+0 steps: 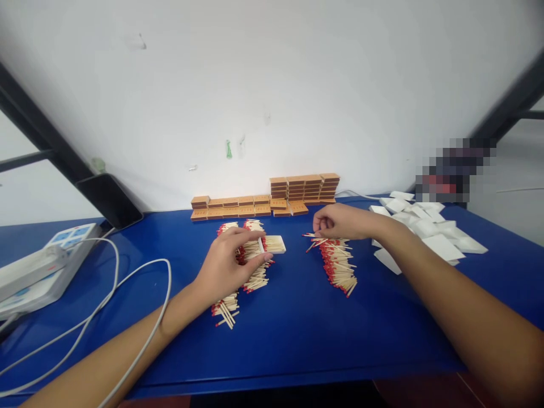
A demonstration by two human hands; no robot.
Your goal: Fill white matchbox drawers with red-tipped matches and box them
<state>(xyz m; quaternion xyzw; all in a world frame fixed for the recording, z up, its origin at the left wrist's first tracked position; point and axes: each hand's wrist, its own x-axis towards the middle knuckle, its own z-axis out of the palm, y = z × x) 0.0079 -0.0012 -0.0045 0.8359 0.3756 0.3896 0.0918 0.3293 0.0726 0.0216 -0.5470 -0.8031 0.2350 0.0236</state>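
Observation:
My left hand holds a small white tray between thumb and fingers, and red-tipped matches lie inside the tray. Beneath and beside this hand, two long piles of matches rest on the blue table. My right hand is at the far end of another match pile, its fingers pinched together over some loose matches at the pile's edge. Whether matches are gripped between those fingertips is too small to tell.
Orange matchboxes stand stacked along the wall. Folded white paper pieces are heaped at the right. White cables loop across the left side near a power strip, crossing over my left forearm.

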